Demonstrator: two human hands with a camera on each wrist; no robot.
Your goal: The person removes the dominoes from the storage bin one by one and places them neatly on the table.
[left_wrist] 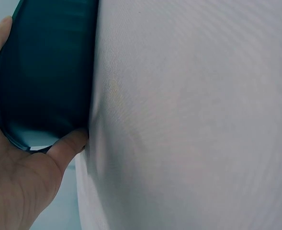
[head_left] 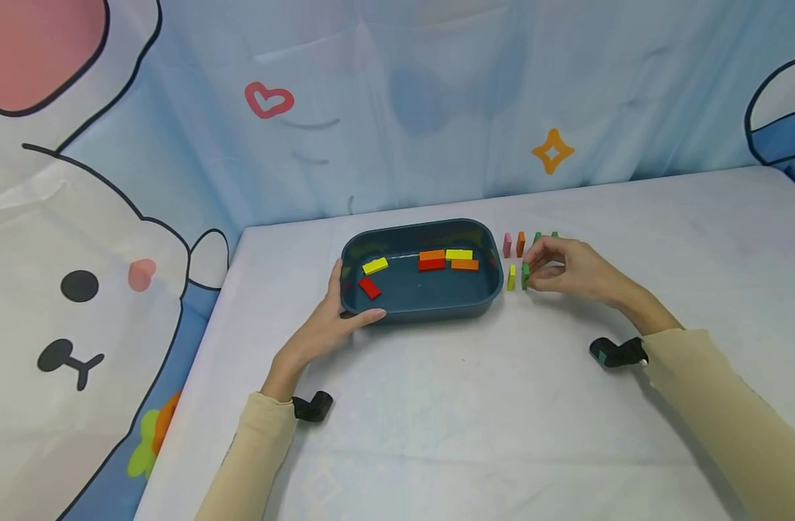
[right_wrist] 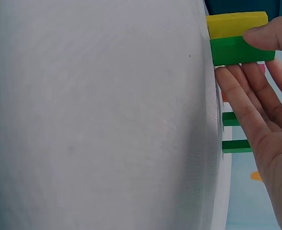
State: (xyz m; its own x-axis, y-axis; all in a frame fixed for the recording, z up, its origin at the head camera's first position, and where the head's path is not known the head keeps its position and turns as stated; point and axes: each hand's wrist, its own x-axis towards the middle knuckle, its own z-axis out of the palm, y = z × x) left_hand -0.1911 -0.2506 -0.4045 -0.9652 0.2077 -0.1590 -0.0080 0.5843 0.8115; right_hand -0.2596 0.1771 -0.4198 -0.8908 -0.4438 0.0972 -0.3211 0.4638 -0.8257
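Observation:
A dark teal plastic tray (head_left: 410,316) lies on the table, with several red, orange and yellow blocks inside. My left hand (head_left: 326,325) grips its left end, thumb along the front wall and fingers at the side, as the left wrist view also shows. To the right of the tray, my right hand (head_left: 570,271) pinches an upright green block (right_wrist: 241,51) between thumb and fingers. Directly beside that block a yellow block (head_left: 511,278) stands on end. Behind them stand a pink block (head_left: 507,244), an orange block (head_left: 520,244) and two more green blocks, partly hidden by the right hand.
A white cloth covers the table (head_left: 469,405). Behind it hangs a light blue printed curtain (head_left: 397,108), and a cartoon animal print (head_left: 78,289) fills the left side. Small black cameras (head_left: 619,352) are worn on both wrists.

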